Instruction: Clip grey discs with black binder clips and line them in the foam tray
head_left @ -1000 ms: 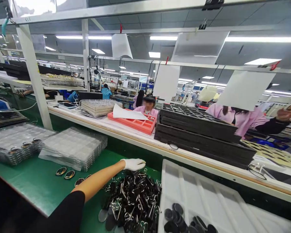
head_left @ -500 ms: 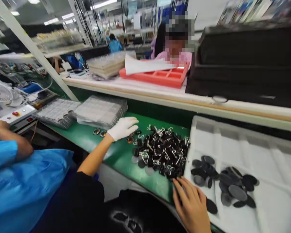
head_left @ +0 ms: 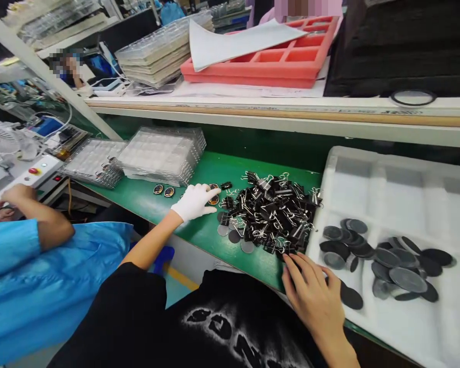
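My left hand [head_left: 193,202], in a white glove, is over the green bench [head_left: 203,230] with its fingers apart, beside small round parts with orange-and-black faces [head_left: 213,199]. Two more such round parts [head_left: 169,192] lie to its left. To its right spreads a heap of black binder clips [head_left: 276,212] with silver handles, and grey and black discs [head_left: 234,236] lie at the heap's near edge. My right hand [head_left: 314,294], bare, rests at the bench's front edge, its fingers spread and their tips touching the near side of the heap.
A white tray [head_left: 406,337] at the right holds many dark discs [head_left: 408,280]. Clear plastic trays [head_left: 157,153] are stacked at the back left. A shelf [head_left: 253,120] above carries a red tray [head_left: 253,76]. A person in a blue smock [head_left: 61,286] works at my left.
The view has tipped down toward the bench. My left hand has opened a little beside the round parts, showing more of them. My right hand stays by the clips.
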Demonstrator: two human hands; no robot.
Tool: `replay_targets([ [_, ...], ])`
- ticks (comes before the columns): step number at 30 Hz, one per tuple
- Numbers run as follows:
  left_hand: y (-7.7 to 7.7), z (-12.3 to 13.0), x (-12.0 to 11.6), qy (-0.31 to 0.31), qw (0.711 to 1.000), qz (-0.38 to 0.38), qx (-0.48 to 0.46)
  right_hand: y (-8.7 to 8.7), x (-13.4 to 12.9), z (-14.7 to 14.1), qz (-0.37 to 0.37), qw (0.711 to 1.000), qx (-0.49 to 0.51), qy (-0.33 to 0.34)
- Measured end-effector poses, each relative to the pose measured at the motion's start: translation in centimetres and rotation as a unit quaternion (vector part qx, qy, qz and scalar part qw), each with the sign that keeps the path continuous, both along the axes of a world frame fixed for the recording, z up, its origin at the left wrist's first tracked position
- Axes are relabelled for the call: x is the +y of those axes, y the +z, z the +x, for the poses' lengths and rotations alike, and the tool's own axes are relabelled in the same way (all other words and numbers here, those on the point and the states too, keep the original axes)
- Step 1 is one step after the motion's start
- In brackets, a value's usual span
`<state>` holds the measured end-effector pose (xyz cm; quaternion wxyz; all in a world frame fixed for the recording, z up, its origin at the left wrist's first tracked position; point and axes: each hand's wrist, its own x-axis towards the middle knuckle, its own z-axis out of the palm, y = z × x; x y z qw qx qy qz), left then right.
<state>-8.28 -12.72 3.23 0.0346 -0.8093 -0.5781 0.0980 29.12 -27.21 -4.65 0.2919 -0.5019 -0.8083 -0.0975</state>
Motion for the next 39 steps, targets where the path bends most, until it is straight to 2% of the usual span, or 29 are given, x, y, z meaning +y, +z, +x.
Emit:
replay_targets([
  [5,-0.2,0.4,0.4,0.033,0.999,-0.026,-0.017,0.1,-0.6,0.3,0.005,0.999,0.041,0.018],
  [9,-0.6,0.2,-0.4,0.04,0.997,-0.006,-0.071,1.1,-1.3,1.2,0.031,0.996,0.087,0.004],
  [13,-1.2,-0.1,-1.1,0.038,0.991,0.01,-0.131,2.2,-1.6,3.3,0.052,0.991,0.086,-0.091],
  [16,-1.3,-0.2,-1.2,0.046,0.992,-0.009,-0.119,2.4,-1.5,5.5,0.039,0.982,0.044,-0.181],
  [19,-1.2,-0.1,-0.9,0.072,0.992,-0.018,-0.103,2.1,-1.5,7.6,0.0,0.972,0.018,-0.233],
  [23,-1.1,0.0,-0.3,0.081,0.989,-0.004,-0.123,2.1,-1.8,9.1,-0.058,0.969,0.011,-0.239],
  [25,-1.0,-0.1,-0.2,0.079,0.986,-0.012,-0.145,2.5,-1.6,9.1,-0.067,0.971,0.015,-0.23],
  [27,-0.6,-0.2,-0.2,0.112,0.977,-0.007,-0.184,3.0,-0.9,8.7,-0.063,0.974,0.013,-0.217],
  [30,0.1,0.6,-0.7,0.191,0.931,0.034,-0.309,3.5,0.9,7.9,-0.051,0.977,-0.031,-0.203],
  [32,0.7,2.2,-1.4,0.204,0.876,0.054,-0.433,3.5,2.2,7.6,-0.055,0.977,-0.068,-0.195],
  [34,1.0,4.7,-2.5,0.187,0.817,0.045,-0.544,3.3,3.0,7.7,-0.067,0.977,-0.08,-0.185],
  [37,1.1,8.7,-3.8,0.146,0.753,-0.041,-0.64,2.9,3.3,8.3,-0.079,0.985,-0.04,-0.149],
  [39,1.0,10.8,-4.4,0.116,0.711,-0.113,-0.684,2.9,2.9,8.6,-0.077,0.99,0.023,-0.115],
])
